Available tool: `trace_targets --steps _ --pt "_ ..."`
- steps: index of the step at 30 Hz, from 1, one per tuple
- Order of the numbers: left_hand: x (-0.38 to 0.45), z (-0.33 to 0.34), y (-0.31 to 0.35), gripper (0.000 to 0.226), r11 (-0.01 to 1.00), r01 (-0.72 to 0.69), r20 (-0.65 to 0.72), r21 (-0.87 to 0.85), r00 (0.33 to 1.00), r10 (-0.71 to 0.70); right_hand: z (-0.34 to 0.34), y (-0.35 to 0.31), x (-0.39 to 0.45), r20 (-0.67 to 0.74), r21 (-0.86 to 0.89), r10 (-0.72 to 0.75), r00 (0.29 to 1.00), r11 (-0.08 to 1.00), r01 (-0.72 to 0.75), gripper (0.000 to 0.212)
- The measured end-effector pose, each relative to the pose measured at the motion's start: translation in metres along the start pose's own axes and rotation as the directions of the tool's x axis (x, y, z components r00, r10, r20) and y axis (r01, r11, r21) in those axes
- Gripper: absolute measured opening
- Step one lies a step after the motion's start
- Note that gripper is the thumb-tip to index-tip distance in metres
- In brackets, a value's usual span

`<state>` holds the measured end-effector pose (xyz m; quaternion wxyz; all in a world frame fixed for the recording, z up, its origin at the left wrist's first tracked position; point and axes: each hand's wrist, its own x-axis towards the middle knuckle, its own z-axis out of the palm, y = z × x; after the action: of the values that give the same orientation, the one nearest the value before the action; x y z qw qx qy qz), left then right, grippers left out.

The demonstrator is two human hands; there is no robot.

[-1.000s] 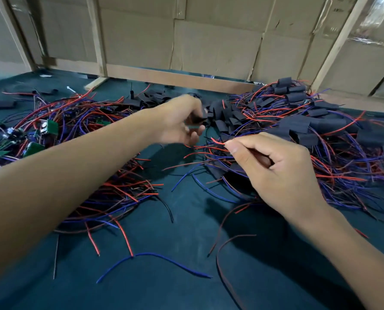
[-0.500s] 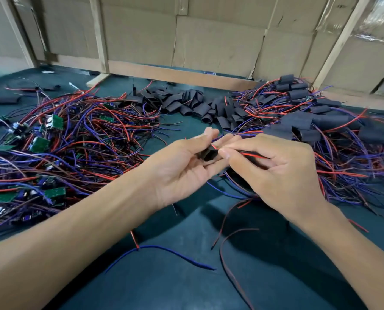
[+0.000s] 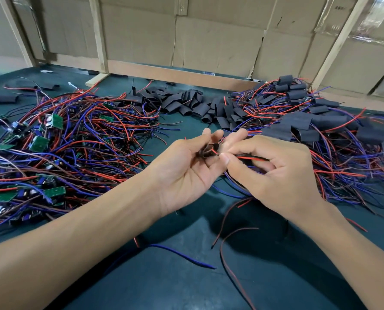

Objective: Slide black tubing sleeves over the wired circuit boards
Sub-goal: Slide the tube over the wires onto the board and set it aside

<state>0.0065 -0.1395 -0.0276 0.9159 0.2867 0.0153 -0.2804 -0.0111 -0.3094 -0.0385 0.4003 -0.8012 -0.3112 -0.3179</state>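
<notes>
We find the left hand [image 3: 186, 166] holding a black sleeve [image 3: 206, 150] above the counter [image 3: 186, 285] and the right hand [image 3: 274, 173] pinching red-and-black wires [image 3: 249, 158] at its mouth; in our judgement, stray ends could snag the rim and buckle.

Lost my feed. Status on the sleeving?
Left hand holds black sleeve. Right hand pinches red and black wires at its mouth. Board not visible. Nothing blocking.
</notes>
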Motion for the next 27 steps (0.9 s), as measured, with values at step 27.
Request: trace_targets --steps 27 --pt "0.005 -0.008 0.029 0.018 0.962 -0.261 -0.048 0.078 0.963 0.265 -0.002 0.011 0.003 0.031 -0.202 -0.001 1.000 0.979 0.008 0.026"
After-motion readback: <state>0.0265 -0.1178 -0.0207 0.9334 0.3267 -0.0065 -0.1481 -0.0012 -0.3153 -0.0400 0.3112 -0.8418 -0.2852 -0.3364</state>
